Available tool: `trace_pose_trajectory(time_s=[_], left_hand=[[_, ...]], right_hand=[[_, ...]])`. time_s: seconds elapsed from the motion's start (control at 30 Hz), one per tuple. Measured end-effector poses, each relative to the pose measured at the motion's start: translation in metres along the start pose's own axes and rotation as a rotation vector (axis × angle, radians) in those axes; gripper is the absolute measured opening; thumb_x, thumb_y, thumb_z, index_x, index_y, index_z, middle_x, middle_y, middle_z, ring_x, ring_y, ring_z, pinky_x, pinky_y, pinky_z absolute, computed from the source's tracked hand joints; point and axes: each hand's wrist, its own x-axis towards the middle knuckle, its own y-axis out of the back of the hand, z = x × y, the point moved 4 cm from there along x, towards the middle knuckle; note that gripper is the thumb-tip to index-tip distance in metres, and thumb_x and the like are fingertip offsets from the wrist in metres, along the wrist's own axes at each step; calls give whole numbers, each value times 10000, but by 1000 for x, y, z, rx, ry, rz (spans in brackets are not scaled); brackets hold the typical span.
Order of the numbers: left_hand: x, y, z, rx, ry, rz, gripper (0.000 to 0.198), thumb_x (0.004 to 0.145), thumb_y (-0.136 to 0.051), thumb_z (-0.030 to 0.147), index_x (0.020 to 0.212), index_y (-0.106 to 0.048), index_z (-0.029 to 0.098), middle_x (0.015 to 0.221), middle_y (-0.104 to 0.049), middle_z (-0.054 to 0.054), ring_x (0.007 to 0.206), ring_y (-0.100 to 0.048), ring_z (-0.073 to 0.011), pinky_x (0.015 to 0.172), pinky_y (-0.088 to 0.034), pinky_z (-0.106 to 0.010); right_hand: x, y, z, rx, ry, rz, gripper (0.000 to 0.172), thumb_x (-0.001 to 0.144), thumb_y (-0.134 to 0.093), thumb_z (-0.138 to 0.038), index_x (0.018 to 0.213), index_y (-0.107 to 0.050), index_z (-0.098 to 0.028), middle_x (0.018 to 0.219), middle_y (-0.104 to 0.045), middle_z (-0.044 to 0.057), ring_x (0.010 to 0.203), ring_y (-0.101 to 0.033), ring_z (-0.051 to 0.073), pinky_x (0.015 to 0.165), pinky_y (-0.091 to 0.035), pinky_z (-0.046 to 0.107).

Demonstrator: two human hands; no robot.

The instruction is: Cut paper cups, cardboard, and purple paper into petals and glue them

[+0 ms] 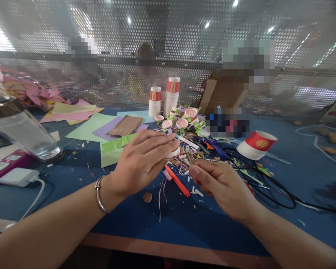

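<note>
Hands [147, 160] [224, 185], two; white piece [174, 153], one; upright cup stacks [155, 108] [171, 105], two.

No legible text, paper cups [172, 105] included

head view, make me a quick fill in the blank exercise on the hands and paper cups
The silver bracelet circles the ____ wrist.
Beyond the left hand, near the perforated screen, stand ____ stacks of paper cups.
Past the right hand, the gold emblem on a paper cup sits on a ____ band.
Missing words: left; two; red.
</note>
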Motion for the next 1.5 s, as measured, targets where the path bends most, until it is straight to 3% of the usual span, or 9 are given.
trace_pose_trajectory(time_s=[0.27,0.5,0.67,0.77,1.0,1.13,1.3,1.4,1.5], left_hand=[[-12,-20,-21,-367,652,-237,206,948,-642,319,884,-757,160,744,-730,-25,645,-613,-129,560,-439,-235],[-18,-30,-16,-778,876,-326,180,897,-663,305,873,-761,155,759,-728,-26,643,-636,-121,573,-495,-216],[-24,-35,-1,-955,1033,-472,160,877,-665,310,871,-737,168,645,-644,0,469,-551,-102,338,-410,-171],[-22,-37,7,-987,1049,-580,144,861,-657,290,840,-726,165,583,-591,26,405,-485,-76,314,-393,-156],[-14,-35,13,-976,946,-551,105,826,-657,239,771,-700,160,572,-598,45,406,-482,-63,394,-412,-185],[-12,-33,14,-956,861,-516,123,854,-665,252,810,-705,145,594,-597,43,417,-473,-56,425,-413,-191],[-15,-34,15,-1027,965,-530,183,862,-671,315,808,-686,141,604,-588,32,424,-470,-57,381,-398,-171],[-20,-30,6,-869,1063,-532,204,871,-649,360,887,-700,163,680,-619,19,465,-520,-86,354,-382,-179],[-17,-20,-4,-614,981,-467,146,872,-619,305,843,-695,183,675,-591,35,522,-517,-90,417,-372,-185]], right_hand=[[0,9,-4,-60,-11,61,506,993,-515,-609,698,-516,-198,588,-325,-68,499,-267,76,435,-195,251],[6,11,-8,-48,-18,100,459,957,-576,-604,732,-552,-205,548,-334,-79,481,-257,81,433,-226,245],[8,8,-5,-50,-17,116,388,855,-735,-557,800,-615,-193,662,-491,-36,582,-410,99,490,-341,223],[9,4,-3,32,-37,73,362,845,-747,-533,820,-645,-187,723,-575,-13,629,-498,114,560,-433,227],[8,1,-4,210,-104,17,361,795,-812,-500,774,-650,-179,732,-570,-13,658,-503,117,594,-441,232],[6,1,-5,272,-106,-15,347,830,-789,-487,781,-635,-180,704,-530,-30,600,-434,91,513,-361,215],[7,4,-4,239,-89,0,369,848,-767,-522,817,-623,-183,667,-471,-49,530,-317,68,435,-230,217],[7,8,-5,131,-53,14,406,911,-670,-579,873,-639,-177,652,-476,-44,526,-321,76,449,-255,229],[6,13,-8,-5,-9,53,406,971,-579,-576,892,-641,-183,647,-471,-43,534,-338,86,478,-292,241]])
